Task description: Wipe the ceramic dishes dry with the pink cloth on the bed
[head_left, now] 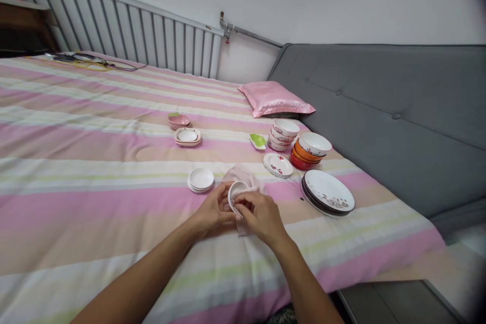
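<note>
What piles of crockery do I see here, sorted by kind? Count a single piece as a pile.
Bowl piles: 2, white patterned bowls, orange bowls.
Plate piles: 2, small plates, large plates.
Little-dish piles: 4, white saucers, pink-rimmed dishes, pink dish, green dish.
In hand: 1, white dish, in left hand; right hand grips pink cloth.
Total: 9.

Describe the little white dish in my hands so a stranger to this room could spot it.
On the pink-striped bedspread, near its front edge, two hands meet over a pale pink cloth. The small round white dish stands tilted between the left hand and right hand, unlike the flat stack of white dishes just left of it.
</note>
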Action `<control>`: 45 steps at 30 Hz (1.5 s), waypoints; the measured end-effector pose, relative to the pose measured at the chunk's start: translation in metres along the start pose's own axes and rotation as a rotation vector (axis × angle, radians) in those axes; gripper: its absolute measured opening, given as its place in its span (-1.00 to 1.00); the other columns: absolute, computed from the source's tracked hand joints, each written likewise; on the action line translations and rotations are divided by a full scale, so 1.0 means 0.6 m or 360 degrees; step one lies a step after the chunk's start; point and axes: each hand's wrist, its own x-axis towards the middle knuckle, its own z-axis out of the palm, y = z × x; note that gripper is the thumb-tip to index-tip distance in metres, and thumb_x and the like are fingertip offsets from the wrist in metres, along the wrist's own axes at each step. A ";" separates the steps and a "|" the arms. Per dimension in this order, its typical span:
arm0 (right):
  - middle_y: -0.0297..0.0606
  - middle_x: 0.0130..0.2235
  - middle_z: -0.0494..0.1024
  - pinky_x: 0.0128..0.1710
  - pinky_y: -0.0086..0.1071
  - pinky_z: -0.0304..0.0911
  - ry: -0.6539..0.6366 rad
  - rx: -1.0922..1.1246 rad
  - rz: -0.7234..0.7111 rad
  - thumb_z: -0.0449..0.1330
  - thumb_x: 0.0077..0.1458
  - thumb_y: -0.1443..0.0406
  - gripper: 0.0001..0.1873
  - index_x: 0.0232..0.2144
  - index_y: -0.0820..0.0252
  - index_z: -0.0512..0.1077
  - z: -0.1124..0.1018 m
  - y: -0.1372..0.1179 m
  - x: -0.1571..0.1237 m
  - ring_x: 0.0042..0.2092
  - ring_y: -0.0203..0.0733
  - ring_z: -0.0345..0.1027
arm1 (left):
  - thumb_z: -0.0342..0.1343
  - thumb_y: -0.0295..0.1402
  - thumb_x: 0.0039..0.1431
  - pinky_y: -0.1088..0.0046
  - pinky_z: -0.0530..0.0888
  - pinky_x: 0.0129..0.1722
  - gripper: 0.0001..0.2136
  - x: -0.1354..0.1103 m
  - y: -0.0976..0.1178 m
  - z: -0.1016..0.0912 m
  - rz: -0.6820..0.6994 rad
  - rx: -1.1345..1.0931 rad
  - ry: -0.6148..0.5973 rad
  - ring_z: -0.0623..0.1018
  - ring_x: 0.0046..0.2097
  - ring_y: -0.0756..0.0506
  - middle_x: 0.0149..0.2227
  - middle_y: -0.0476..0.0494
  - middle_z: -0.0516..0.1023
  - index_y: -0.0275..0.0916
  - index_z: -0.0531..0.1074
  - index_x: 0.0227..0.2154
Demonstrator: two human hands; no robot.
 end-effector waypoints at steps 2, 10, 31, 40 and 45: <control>-0.34 -0.31 0.58 -0.24 -0.37 0.30 -0.0001 0.0236 -0.0102 0.11 0.02 0.38 -0.80 -0.36 0.05 0.53 0.001 0.004 0.001 -0.26 -0.21 0.44 | 0.34 -0.52 -0.27 0.34 0.36 -0.10 -0.42 -0.001 0.000 -0.001 -0.0006 0.0018 -0.0011 0.43 -0.06 -0.14 -0.12 -0.15 0.42 -0.20 0.29 -0.10; -0.25 -0.10 0.53 0.03 -0.20 0.25 0.0126 0.0293 -0.0370 0.06 0.08 0.41 -0.69 -0.20 0.06 0.51 0.012 0.013 0.004 0.00 -0.18 0.35 | 0.32 -0.49 -0.21 0.30 0.33 -0.04 -0.45 -0.004 0.004 -0.002 0.0014 -0.0010 -0.0057 0.37 0.03 -0.19 -0.04 -0.20 0.42 -0.18 0.32 -0.08; -0.22 -0.10 0.49 0.01 -0.26 0.19 0.0275 0.0280 -0.0044 0.08 0.10 0.26 -0.81 -0.20 0.12 0.36 0.014 0.015 0.001 0.06 -0.13 0.27 | 0.23 -0.49 -0.10 0.25 0.36 -0.09 -0.55 -0.017 0.019 0.007 -0.0331 -0.0280 -0.0219 0.47 -0.09 -0.18 -0.11 -0.21 0.49 -0.22 0.39 -0.06; -0.25 0.26 0.03 0.20 -0.20 -0.06 0.0134 0.0265 0.0071 -0.10 0.22 0.17 -0.63 0.02 0.09 0.27 0.031 0.007 -0.005 0.27 -0.16 -0.15 | 0.13 -0.59 -0.12 0.47 0.37 -0.22 -0.66 -0.008 0.014 0.007 -0.0297 -0.0460 0.0199 0.48 -0.28 -0.01 -0.32 -0.06 0.53 -0.23 0.46 -0.21; -0.33 0.30 -0.12 0.25 -0.17 -0.18 -0.0007 0.0455 0.0127 -0.22 0.25 0.10 -0.50 0.17 0.06 0.12 0.043 0.004 -0.013 0.30 -0.20 -0.26 | 0.18 -0.40 0.00 0.39 0.37 -0.11 -0.68 -0.009 0.020 0.016 -0.0344 -0.0342 0.0261 0.49 -0.11 -0.11 -0.16 -0.15 0.53 -0.21 0.42 -0.12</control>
